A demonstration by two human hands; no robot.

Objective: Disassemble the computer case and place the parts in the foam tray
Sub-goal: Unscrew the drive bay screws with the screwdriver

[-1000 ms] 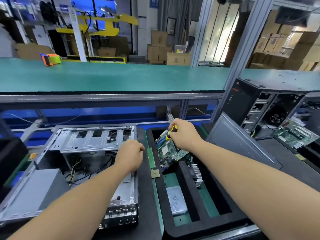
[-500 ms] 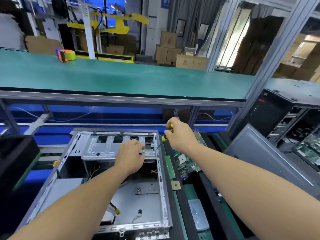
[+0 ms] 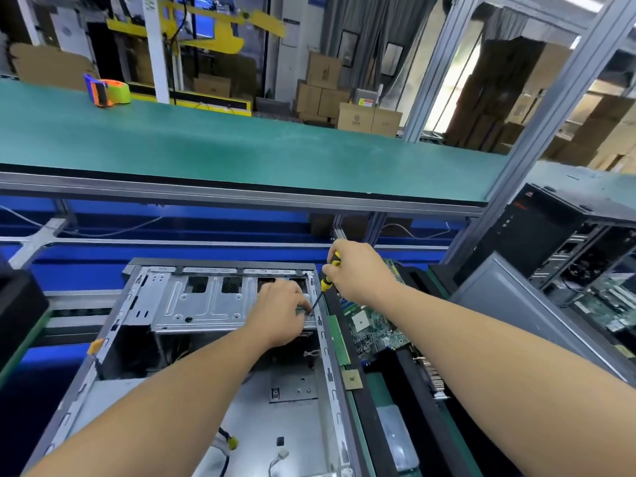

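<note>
Computer case (image 3: 213, 390) lies gutted, its motherboard (image 3: 373, 327) already in the foam tray (image 3: 373, 421); drive cage (image 3: 206, 304) remains, left hand (image 3: 280, 313) fingers curled steadying it at the case's far right corner, right hand (image 3: 358, 271) gripping the screwdriver (image 3: 325, 282).

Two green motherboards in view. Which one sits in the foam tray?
The motherboard just right of the open case, below the right hand. The other motherboard lies at far right by the black tower.

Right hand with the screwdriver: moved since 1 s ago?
Yes. The right hand left the motherboard in the foam tray; the screwdriver now points into the case.
</note>
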